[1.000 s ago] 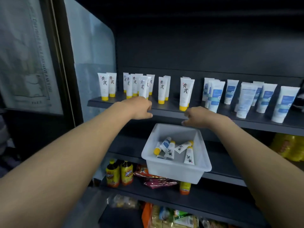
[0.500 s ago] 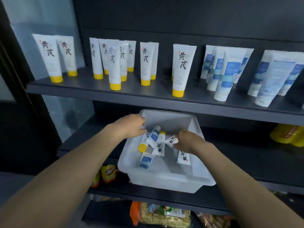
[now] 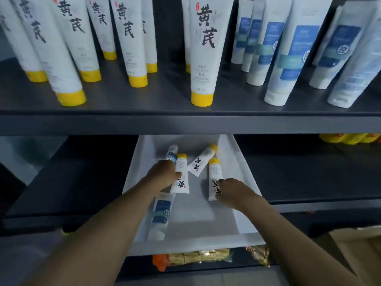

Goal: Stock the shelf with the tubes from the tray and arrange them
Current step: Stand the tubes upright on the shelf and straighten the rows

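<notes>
dark metal shelf: yellow-capped tubes left, blue-label tubes right, all upright on caps. white tray below holds five loose tubes. your left hand curled over blue-label tube; grip cannot tell. your right hand pinches yellow-capped tube by tail end.

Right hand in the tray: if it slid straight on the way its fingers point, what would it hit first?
The yellow-capped tube lying in the white tray: the fingertips of the right hand appear to touch it. Beyond that lies a slanted tube, though depth is hard to judge.
</notes>
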The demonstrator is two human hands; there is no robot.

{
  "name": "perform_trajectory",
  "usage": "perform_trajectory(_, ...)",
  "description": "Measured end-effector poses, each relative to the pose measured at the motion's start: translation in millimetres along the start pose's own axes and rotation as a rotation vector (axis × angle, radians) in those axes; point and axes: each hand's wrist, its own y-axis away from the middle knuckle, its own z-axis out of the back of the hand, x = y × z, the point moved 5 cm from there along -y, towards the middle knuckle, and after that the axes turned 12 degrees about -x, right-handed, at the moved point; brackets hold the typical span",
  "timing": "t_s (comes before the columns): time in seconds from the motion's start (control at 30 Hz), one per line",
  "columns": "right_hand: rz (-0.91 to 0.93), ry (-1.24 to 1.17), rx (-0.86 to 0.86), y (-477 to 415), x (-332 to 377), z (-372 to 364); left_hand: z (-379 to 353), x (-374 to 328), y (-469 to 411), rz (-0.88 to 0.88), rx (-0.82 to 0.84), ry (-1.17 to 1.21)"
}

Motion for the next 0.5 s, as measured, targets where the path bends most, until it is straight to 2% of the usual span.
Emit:
perform_trajectory(0.23,-0.114,-0.077,-0.031,2,0,-7,-49,3,-13,0.146,0.046,0.041)
perform_trajectory(0.37,-0.274,-0.191,-0.105,5,-3,-7,-57,5,-21,0.193,0.048,0.138)
perform_trajectory(0.5,-0.485,-0.403,-0.176,6,-9,-10,-60,9,-27,0.272,0.12,0.281)
